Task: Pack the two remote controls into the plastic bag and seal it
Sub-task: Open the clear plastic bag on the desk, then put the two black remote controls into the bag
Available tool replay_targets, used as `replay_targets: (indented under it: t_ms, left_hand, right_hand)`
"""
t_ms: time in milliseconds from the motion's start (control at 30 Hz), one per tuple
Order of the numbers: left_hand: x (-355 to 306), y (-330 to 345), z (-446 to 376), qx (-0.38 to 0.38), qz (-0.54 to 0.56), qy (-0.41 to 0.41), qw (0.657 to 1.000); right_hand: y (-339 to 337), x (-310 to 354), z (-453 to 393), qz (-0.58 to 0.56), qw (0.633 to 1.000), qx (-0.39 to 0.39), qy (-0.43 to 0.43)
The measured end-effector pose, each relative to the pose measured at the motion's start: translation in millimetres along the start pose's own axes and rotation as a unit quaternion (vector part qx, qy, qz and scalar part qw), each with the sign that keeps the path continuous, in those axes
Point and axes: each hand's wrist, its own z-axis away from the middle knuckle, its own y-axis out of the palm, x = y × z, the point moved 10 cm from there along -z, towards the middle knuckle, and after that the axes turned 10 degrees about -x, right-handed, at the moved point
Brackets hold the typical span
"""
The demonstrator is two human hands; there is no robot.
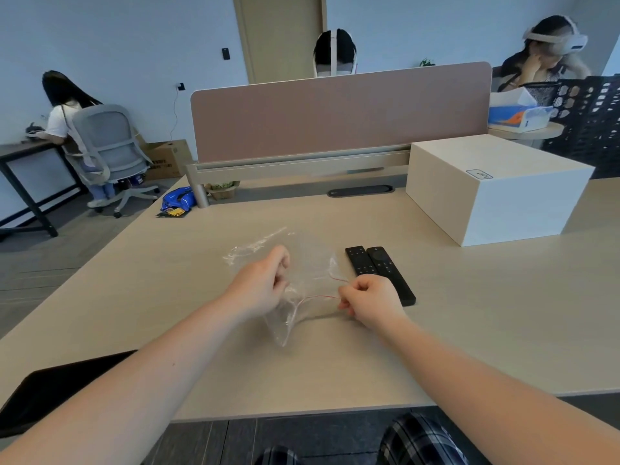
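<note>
A clear plastic bag (307, 263) with a thin red seal line lies crumpled on the desk in front of me. My left hand (260, 283) pinches its left side. My right hand (370, 298) pinches the edge with the red line at the bag's right. Two black remote controls lie side by side just right of the bag: a shorter one (360, 260) and a longer one (391, 273), whose near end is partly hidden behind my right hand. Both remotes are outside the bag.
A large white box (496, 187) stands at the back right of the desk (302, 370). A pink divider panel (339, 112) closes off the far edge. A dark flat object (50, 387) lies at the near left corner. People sit beyond the desk.
</note>
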Motion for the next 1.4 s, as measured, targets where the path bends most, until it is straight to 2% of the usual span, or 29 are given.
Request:
replay_targets:
  t_ms: [133,267,333,400,500,567,700,833,967,1200,1267,1400]
  left_hand:
    - [-6,-6,-2,-0.030,-0.071,0.045,0.996]
    - [7,2,-9,0.007,-0.124,-0.019,0.992]
    - [3,1,-11,0.009,-0.225,0.002,0.974]
    - [0,0,-9,0.008,-0.271,0.014,0.963]
    - [16,5,-8,0.044,-0.208,-0.066,0.975]
    - [18,2,-10,0.024,-0.120,-0.087,0.989]
    - [8,0,-10,0.014,-0.080,-0.028,0.996]
    - [6,1,-8,0.016,-0.057,-0.002,0.998]
    - [-1,4,-8,0.022,-0.011,0.007,1.000]
    - [15,24,4,0.127,-0.141,0.007,0.982]
    - [9,28,10,0.145,-0.148,0.029,0.978]
    - [2,34,15,0.166,-0.142,0.039,0.975]
  right_hand:
    - [0,-1,-4,0.002,1.000,-0.005,0.010]
    - [1,-5,-4,0.011,1.000,-0.009,0.016]
    - [0,-4,-3,0.017,1.000,-0.012,0.014]
    - [-4,0,-4,0.025,0.999,-0.019,0.009]
    - [-8,-1,-9,0.049,0.999,-0.013,0.014]
    - [-8,-4,-8,0.071,0.997,-0.002,0.010]
    - [-15,11,-1,0.149,0.985,-0.034,-0.083]
    - [-32,28,8,0.261,0.943,-0.111,-0.176]
    - [-30,14,5,0.361,0.914,-0.081,-0.167]
    - [-24,10,9,0.451,0.878,-0.036,-0.157]
    - [-24,10,7,0.449,0.880,-0.040,-0.147]
    - [-42,9,-3,0.307,0.944,-0.073,-0.093]
